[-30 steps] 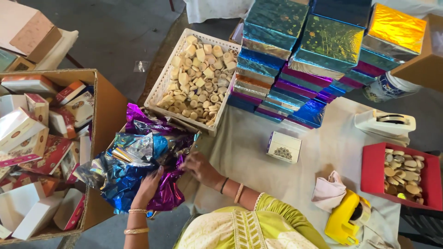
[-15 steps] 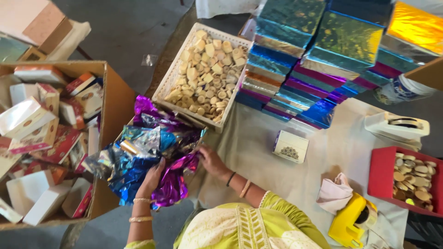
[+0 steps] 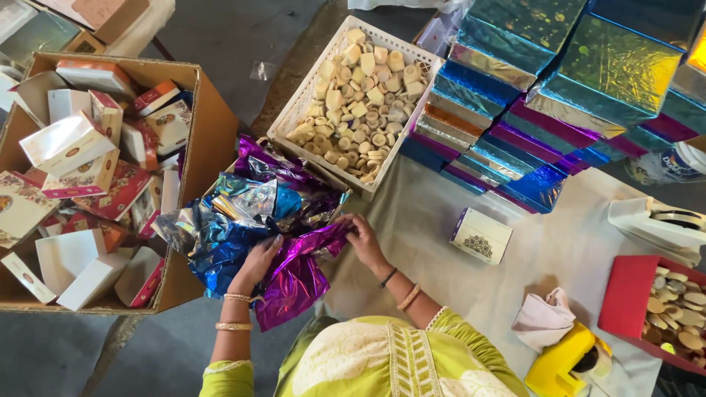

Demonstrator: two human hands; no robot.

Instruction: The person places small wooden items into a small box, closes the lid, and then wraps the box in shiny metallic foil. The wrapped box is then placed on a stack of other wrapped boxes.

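Right now a purple foil sheet (image 3: 298,276) lies between both hands at the bench (image 3: 434,250) edge, atop crumpled blue foil (image 3: 220,242). Left hand (image 3: 257,261) pinches its near side; right hand (image 3: 360,239) grips its far edge. Beyond the right hand sits a white basket (image 3: 294,121) of sweets.

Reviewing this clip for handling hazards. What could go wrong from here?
1. The foil sheets hang in a loose heap over the table edge; the pull from both hands, left hand and right hand, might drag some off.
2. The purple sheet looks thin and crinkled, so it may tear.
3. The white tray of sweets touches the heap and could get nudged.
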